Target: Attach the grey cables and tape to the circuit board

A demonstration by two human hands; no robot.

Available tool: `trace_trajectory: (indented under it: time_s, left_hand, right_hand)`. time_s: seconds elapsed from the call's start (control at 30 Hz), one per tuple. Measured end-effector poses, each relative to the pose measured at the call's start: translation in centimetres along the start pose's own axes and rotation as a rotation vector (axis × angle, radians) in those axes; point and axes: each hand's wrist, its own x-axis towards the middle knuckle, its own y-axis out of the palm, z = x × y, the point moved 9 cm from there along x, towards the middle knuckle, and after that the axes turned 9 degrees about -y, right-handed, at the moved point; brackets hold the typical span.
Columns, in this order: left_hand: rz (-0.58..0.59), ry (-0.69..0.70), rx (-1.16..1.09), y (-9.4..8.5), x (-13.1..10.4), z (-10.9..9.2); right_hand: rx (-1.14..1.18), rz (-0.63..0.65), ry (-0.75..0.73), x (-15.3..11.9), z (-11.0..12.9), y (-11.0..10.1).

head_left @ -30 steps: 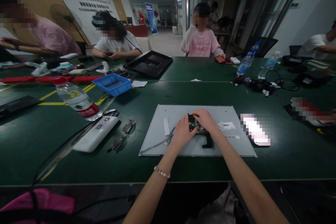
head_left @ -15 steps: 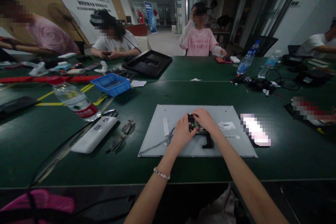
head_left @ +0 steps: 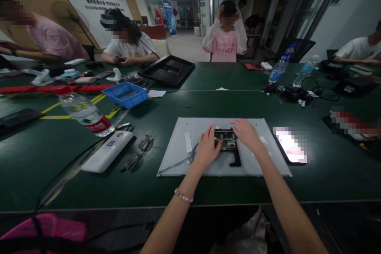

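A green circuit board (head_left: 228, 143) in a black bracket lies on a flat grey-white panel (head_left: 174, 147). My left hand (head_left: 207, 150) grips the bracket's left side, with its thumb over the board and its fingers along the edge. At the upper right corner, my right hand (head_left: 249, 135) has its fingers closed on the bracket; its thumb is hidden. A black hooked arm (head_left: 237, 159) sticks out below the board toward me. Thin grey cables (head_left: 178, 163) run over the panel left of my left hand. A white paper strip (head_left: 188, 142) sits near the panel's left side.
Right of the panel lies a lit phone (head_left: 290, 145). To the left are eyeglasses (head_left: 138, 152), a white power bank (head_left: 107, 151), a tilted water bottle (head_left: 86, 113) and a blue tray (head_left: 126, 94). A black frame (head_left: 167, 70) lies farther back. Several people sit around the table.
My right hand has moved right, from over the board to its upper right corner, uncovering more of it. My left hand stays. The person opposite has raised both hands to the head.
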Motion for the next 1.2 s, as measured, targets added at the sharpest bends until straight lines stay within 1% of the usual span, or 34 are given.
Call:
trace_trajectory:
  time_s: [0.07,0.13,0.23,0.3,0.37,0.47,0.63,0.73,0.83,0.97,1.03,1.1,1.2]
  left_hand:
    - [0.024,0.058,0.003,-0.2,-0.1,-1.0]
    - [0.065,0.139,0.001,-0.2,-0.4,-2.2]
    - [0.135,0.259,-0.003,0.1,-1.0,-3.9]
    - [0.178,0.312,-0.002,0.4,-1.4,-4.6]
    - [0.208,0.335,0.004,0.7,-1.6,-4.8]
    - [0.235,0.342,0.02,1.0,-1.8,-4.7]
    - [0.247,0.349,0.026,1.1,-1.9,-4.7]
    - [0.259,0.336,0.027,1.2,-1.8,-4.7]
    - [0.263,0.325,0.026,1.3,-1.8,-4.6]
    - [0.255,0.343,0.029,1.2,-1.8,-4.7]
    - [0.252,0.353,0.04,1.1,-1.8,-4.8]
    - [0.251,0.363,0.057,1.0,-1.8,-4.9]
    - [0.251,0.373,0.077,1.0,-1.9,-5.0]
  right_hand:
    - [-0.009,-0.019,0.051,-2.8,-1.8,-1.4]
    - [0.014,-0.034,0.082,-5.8,-3.4,-2.2]
    - [0.025,-0.027,0.096,-9.2,-4.9,-2.0]
    - [0.014,-0.008,0.085,-10.4,-5.2,-1.3]
    - [-0.009,0.018,0.065,-10.6,-5.2,-0.6]
    - [-0.076,0.061,0.034,-10.0,-4.8,0.1]
    - [-0.212,0.154,-0.041,-8.6,-4.1,0.4]
    - [-0.25,0.196,-0.078,-8.3,-3.9,0.5]
    - [-0.244,0.159,-0.045,-8.2,-3.8,0.0]
    - [-0.199,0.031,0.123,-8.7,-3.6,-0.8]
    - [-0.181,0.008,0.208,-9.1,-3.1,-0.4]
    - [-0.178,-0.005,0.259,-9.4,-2.3,0.1]
    - [-0.172,-0.042,0.255,-9.3,-0.9,0.6]
